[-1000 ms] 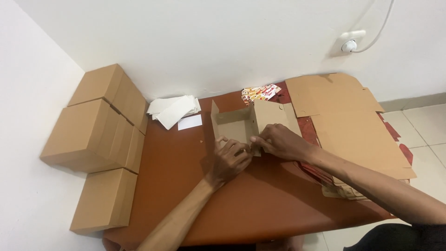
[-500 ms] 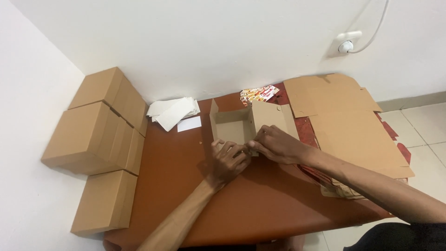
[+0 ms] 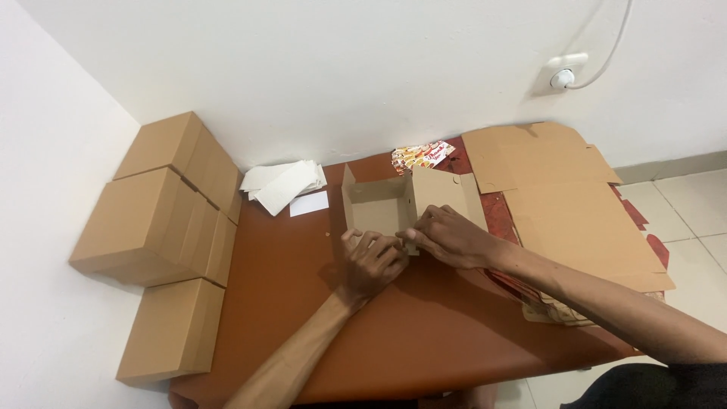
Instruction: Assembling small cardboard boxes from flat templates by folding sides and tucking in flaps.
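Observation:
A half-folded brown cardboard box [image 3: 379, 203] sits open on the red-brown table [image 3: 288, 257], its lid flap [image 3: 447, 191] leaning to the right. My left hand [image 3: 369, 261] presses on the box's near wall, fingers curled over its edge. My right hand [image 3: 447, 236] pinches the same near wall at its right corner, close to the left hand. Both hands grip the cardboard.
Three closed cardboard boxes [image 3: 163, 220] are stacked at the left by the wall. White paper slips [image 3: 284, 185] and a colourful packet [image 3: 424, 157] lie behind the box. Flat cardboard sheets [image 3: 564, 204] cover the table's right side. A wall socket [image 3: 564, 74] hangs above.
Both hands have shifted slightly along the box's near wall; the box and the other things stay where they were.

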